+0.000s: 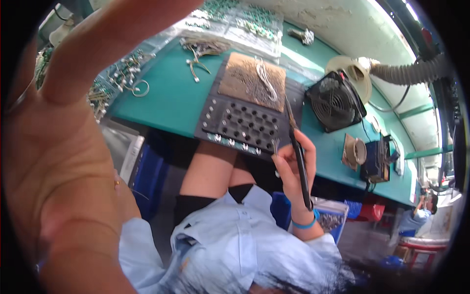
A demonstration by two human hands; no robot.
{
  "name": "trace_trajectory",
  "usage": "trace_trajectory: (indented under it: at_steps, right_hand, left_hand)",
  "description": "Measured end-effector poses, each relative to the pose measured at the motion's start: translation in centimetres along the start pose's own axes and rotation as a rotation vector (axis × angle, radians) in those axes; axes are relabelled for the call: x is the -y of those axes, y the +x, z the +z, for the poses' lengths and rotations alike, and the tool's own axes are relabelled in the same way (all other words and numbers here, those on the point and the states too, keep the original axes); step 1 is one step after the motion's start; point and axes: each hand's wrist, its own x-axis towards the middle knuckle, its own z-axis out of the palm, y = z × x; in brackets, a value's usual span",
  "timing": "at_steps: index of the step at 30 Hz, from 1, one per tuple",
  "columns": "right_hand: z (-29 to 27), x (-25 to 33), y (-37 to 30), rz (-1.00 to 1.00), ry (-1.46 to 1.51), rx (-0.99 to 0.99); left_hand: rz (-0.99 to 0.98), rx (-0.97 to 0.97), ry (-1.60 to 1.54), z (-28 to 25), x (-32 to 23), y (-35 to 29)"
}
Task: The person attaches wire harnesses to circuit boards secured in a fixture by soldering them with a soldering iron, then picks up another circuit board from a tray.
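Observation:
My left hand (pixel 73 161) looms close on the left, palm showing and fingers stretched out, with nothing visible in it; some of it lies beyond the picture's edge. My right hand (pixel 297 174) is closed on a soldering iron (pixel 300 171) with a black handle, its tip pointing away from me. Thin wire ends (pixel 275 146) also stick up by the right fingertips. Beside that hand lies a black jig (pixel 208 128) with rows of round holes. Small circuit boards (pixel 232 143) line its near edge. Behind the holes, a scorched brown board (pixel 235 71) carries a white wire bundle (pixel 265 81).
A black fan (pixel 335 100) stands right of the jig, before a funnel hood (pixel 350 68) on a ribbed duct (pixel 411 73). Farther right sits a dark box (pixel 376 161). Loose cables (pixel 198 63) and trays of small parts (pixel 257 22) lie behind. Another person (pixel 416 215) sits far right.

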Motion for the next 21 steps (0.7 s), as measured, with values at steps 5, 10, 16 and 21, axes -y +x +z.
trace_trajectory:
  at_steps: [5,10,16,21]
  right_hand:
    - [0.4,0.3,0.2,-0.062,0.03,0.048]
    - [1.8,0.0,-0.1,-0.087,0.043,0.042]
    - [2.7,-0.6,-0.2,-0.112,-0.078,0.001]
    - [3.5,-1.1,0.5,-0.167,-0.056,-0.011]
  left_hand:
    - [-0.033,0.041,-0.115,2.2,-1.0,-1.8]
    - [-0.505,-0.022,-0.105,6.4,2.7,-4.3]
    - [-0.698,0.031,-0.289,10.5,4.6,-7.6]
    - [-0.685,0.017,-0.373,10.6,5.5,-7.1]
